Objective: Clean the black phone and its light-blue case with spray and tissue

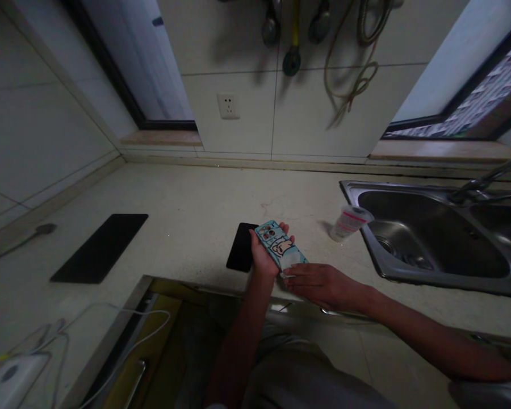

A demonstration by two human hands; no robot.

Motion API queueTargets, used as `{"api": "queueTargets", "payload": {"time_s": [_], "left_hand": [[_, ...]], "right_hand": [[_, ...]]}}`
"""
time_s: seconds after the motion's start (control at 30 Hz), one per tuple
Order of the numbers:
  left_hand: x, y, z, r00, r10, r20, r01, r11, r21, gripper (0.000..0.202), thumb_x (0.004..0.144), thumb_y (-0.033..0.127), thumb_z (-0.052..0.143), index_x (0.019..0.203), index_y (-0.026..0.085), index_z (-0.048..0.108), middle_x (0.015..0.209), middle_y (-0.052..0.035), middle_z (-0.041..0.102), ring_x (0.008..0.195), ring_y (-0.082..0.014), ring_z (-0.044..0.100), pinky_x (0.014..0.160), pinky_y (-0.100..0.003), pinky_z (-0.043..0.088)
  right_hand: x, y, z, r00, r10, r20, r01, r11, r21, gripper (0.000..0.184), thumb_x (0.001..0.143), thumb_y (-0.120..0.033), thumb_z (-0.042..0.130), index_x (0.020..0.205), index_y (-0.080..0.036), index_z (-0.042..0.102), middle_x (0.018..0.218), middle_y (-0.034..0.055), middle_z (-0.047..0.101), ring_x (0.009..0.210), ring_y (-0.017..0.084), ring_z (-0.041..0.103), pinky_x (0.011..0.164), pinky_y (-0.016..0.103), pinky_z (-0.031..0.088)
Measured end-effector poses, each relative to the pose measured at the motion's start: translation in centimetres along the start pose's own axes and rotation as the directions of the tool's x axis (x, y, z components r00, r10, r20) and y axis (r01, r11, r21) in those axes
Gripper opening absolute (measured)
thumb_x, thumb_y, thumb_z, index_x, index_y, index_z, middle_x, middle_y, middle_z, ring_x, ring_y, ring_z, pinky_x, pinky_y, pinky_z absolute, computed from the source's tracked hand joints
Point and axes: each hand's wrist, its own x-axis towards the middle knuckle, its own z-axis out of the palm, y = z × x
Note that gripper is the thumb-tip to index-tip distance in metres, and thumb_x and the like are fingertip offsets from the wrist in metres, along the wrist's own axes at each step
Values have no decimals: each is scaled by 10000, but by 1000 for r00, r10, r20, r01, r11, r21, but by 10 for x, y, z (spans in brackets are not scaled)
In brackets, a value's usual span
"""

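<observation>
My left hand point(264, 260) is wrapped round a smartphone point(269, 233) in a light blue case with a cartoon print. The phone's back and camera lenses face up, and it tilts down to the right. My right hand point(326, 282) lies at the phone's lower end, its fingers pressed on a small white piece that looks like a tissue point(293, 260). Behind my left wrist, a thin black rectangular slab point(240, 250) rests on the counter point(196, 204), partly covered by that hand.
A clear plastic cup point(348, 222) with red lines stands beside the steel sink point(434, 238) and its tap point(472, 190). At left lie a larger black slab point(100, 248), a white device point(15, 378) and white cables point(111, 307). The wall carries a socket point(228, 106).
</observation>
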Motion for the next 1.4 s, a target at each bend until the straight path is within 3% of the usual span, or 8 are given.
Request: {"api": "queueTargets", "payload": {"time_s": [0.4, 0.63, 0.77, 0.87, 1.03, 1.1, 1.3, 1.4], "left_hand": [[4, -2, -7, 998, 17, 59, -15, 999, -40, 622, 919, 672, 356, 1079, 168, 684, 1220, -170, 675, 1277, -310, 553, 1031, -525, 456], [5, -3, -5, 994, -99, 51, 100, 995, -8, 724, 925, 698, 315, 1153, 106, 664, 1269, -219, 651, 1245, -332, 586, 1011, -502, 475], [9, -8, -4, 979, -201, 46, 199, 979, 42, 735, 938, 677, 295, 1185, 93, 668, 1183, -218, 695, 1154, -355, 641, 964, -519, 501], [10, -11, -1, 976, -218, 22, 216, 974, 65, 671, 960, 616, 322, 1190, 95, 676, 1108, -200, 726, 1074, -350, 676, 935, -518, 517], [5, -13, 0, 952, -304, 28, 300, 948, 106, 624, 977, 591, 334, 1222, 116, 656, 1051, -175, 743, 991, -318, 705, 910, -516, 531], [3, -13, -1, 940, -340, 39, 333, 936, 117, 613, 970, 599, 358, 1222, 123, 650, 1036, -171, 744, 970, -311, 711, 900, -519, 535], [4, -14, 1, 961, -276, -23, 277, 959, 55, 462, 969, 520, 445, 1052, 140, 694, 946, -126, 746, 903, -274, 716, 861, -442, 558], [5, -14, 2, 964, -258, -69, 261, 965, 27, 421, 963, 492, 472, 909, 139, 695, 896, -115, 738, 857, -259, 714, 827, -408, 564]], "right_hand": [[-29, 24, -17, 969, 210, -129, -199, 975, 96, 426, 982, -160, 533, 1381, -298, 590, 1356, 54, 640, 1317, 233, 551, 1090, 426, 503], [-26, 44, -14, 952, 261, -163, -243, 962, 124, 360, 1028, -244, 465, 1347, -301, 621, 1426, 75, 589, 1325, 220, 552, 1077, 437, 503], [-12, 62, -16, 931, 282, -232, -278, 959, 48, 292, 1014, -285, 498, 1216, -291, 709, 1218, 91, 716, 1116, 220, 671, 914, 404, 572], [3, 73, -17, 866, 370, -338, -393, 919, 0, 251, 993, -317, 534, 1084, -249, 758, 1004, 90, 735, 921, 213, 694, 776, 359, 577], [27, 79, -24, 615, 473, -631, -597, 802, 19, 226, 973, -352, 560, 1007, -202, 726, 860, 56, 709, 744, 183, 645, 667, 311, 523], [31, 77, -26, 572, 461, -679, -617, 787, 14, 218, 976, -350, 548, 983, -189, 695, 866, 56, 701, 731, 174, 628, 657, 299, 513], [23, 72, -8, 846, 378, -376, -468, 864, -184, 202, 994, -279, 484, 1013, -188, 663, 960, 101, 694, 899, 227, 634, 799, 377, 546], [13, 69, 3, 884, 341, -320, -425, 872, -244, 234, 991, -242, 482, 1119, -182, 669, 1127, 147, 682, 1036, 260, 627, 866, 431, 561]]}}
